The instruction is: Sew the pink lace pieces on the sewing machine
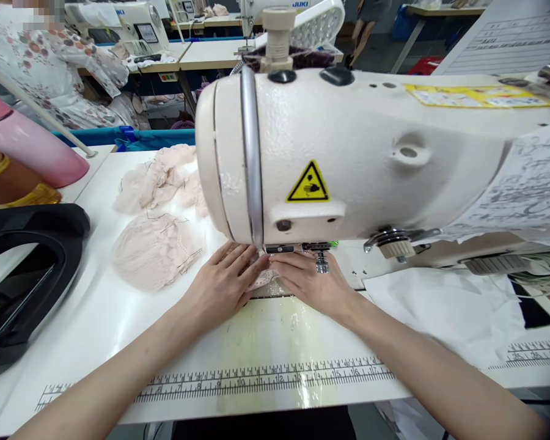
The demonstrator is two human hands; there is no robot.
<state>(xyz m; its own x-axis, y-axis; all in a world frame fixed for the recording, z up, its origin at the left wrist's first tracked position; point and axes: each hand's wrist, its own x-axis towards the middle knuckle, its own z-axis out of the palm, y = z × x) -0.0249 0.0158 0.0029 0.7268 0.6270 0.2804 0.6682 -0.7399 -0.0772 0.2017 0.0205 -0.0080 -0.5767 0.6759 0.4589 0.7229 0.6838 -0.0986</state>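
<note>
Pink lace: we are pressing it down, left hand and right hand both flat-fingered (gripping nothing), ideally tensioning evenly between them.

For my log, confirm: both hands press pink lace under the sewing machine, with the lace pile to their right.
Wrong side: the head view shows the lace pile to their left. The left hand and right hand do press pink lace under the sewing machine.
</note>
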